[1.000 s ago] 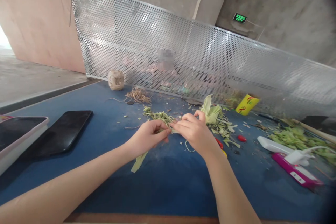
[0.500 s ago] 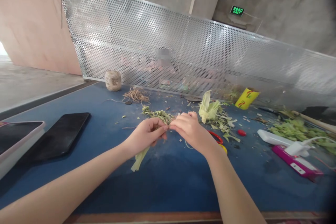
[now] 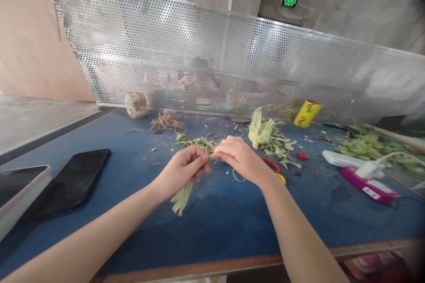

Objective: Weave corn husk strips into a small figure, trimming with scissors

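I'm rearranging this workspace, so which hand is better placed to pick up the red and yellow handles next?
The right hand, I'd judge: the red handle and yellow handle lie close beside its wrist. The left hand is farther off and pinches the pale strips.

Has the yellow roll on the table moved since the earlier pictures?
No. The yellow roll keeps its place in front of the perforated metal panel; both shift together as the view turns.
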`<state>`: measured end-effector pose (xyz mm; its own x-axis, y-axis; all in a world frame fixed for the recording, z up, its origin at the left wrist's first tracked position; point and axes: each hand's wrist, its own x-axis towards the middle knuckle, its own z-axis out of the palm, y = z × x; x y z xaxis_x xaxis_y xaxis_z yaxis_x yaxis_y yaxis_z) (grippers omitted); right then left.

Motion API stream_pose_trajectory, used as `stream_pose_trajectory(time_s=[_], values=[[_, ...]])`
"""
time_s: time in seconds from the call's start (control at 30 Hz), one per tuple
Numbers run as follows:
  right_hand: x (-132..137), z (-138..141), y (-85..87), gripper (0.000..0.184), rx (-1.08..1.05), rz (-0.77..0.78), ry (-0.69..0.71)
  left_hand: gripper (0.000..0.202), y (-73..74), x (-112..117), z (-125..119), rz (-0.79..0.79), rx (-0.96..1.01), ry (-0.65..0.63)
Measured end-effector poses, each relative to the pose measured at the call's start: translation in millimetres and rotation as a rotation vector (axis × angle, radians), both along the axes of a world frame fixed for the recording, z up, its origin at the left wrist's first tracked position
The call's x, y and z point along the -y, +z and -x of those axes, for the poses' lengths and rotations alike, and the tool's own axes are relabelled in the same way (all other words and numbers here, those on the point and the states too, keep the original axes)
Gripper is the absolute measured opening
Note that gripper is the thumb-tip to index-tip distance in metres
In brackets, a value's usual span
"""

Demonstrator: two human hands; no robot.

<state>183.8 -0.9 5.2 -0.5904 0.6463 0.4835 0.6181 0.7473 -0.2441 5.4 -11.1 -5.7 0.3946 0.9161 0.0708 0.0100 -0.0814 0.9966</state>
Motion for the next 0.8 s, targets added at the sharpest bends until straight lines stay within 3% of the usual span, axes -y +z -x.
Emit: stream_pose_trajectory(time_s=[0.2, 0.27, 0.37, 0.53, 0.6, 0.8], values=[[-2.6, 1.0, -3.5, 0.027, -0.018, -0.050, -0.022, 0.025, -1.4, -2.3, 1.8, 0.171, 0.166, -0.077], [-1.8, 3.7, -5.7, 0.022, -0.008, -0.150, -0.088, 0.025, -1.5, -4.1, 3.9, 0.240, 0.225, -0.073], [1.7, 8.3, -10.1, 0.035, 0.041, -0.372, -0.183, 0.022, -1.9, -6.8, 6.9, 0.315, 0.321, -0.051], [8.3, 14.4, -17.3, 0.024, 0.016, -0.628, -0.105, 0.017, -2.1, -7.5, 8.1, 0.369, 0.417, -0.075], [9.3, 16.2, -18.0, 0.017, -0.031, -0.616, -0.069, 0.015, -1.0, -5.6, 7.8, 0.360, 0.407, -0.063], [5.0, 19.6, -16.0, 0.012, -0.182, -0.396, 0.100, 0.012, 2.8, -1.6, 7.3, 0.293, 0.306, -0.034]])
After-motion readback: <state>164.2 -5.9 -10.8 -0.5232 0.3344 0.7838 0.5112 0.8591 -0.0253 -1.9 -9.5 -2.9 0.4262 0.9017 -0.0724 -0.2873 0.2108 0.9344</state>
